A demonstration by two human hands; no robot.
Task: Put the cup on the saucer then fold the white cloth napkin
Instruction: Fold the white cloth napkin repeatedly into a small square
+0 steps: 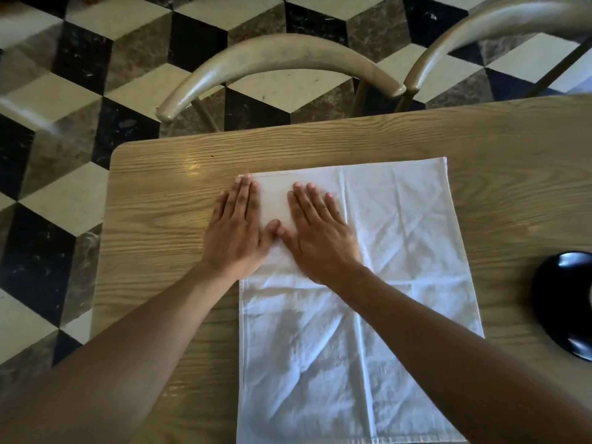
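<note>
The white cloth napkin [400, 251] lies spread on the wooden table [166, 200], wrinkled, with a folded strip along its left side. My left hand [235, 232] presses flat on the napkin's far left edge, fingers together, partly on the wood. My right hand [317, 232] lies flat on the cloth right beside it, thumbs nearly touching. A black saucer [563, 302] sits at the right edge of the view, cut off. No cup is visible.
Two curved wooden chair backs [282, 56] [493, 24] stand beyond the table's far edge. A black, white and brown patterned tile floor [64, 155] lies to the left, past the table's rounded corner.
</note>
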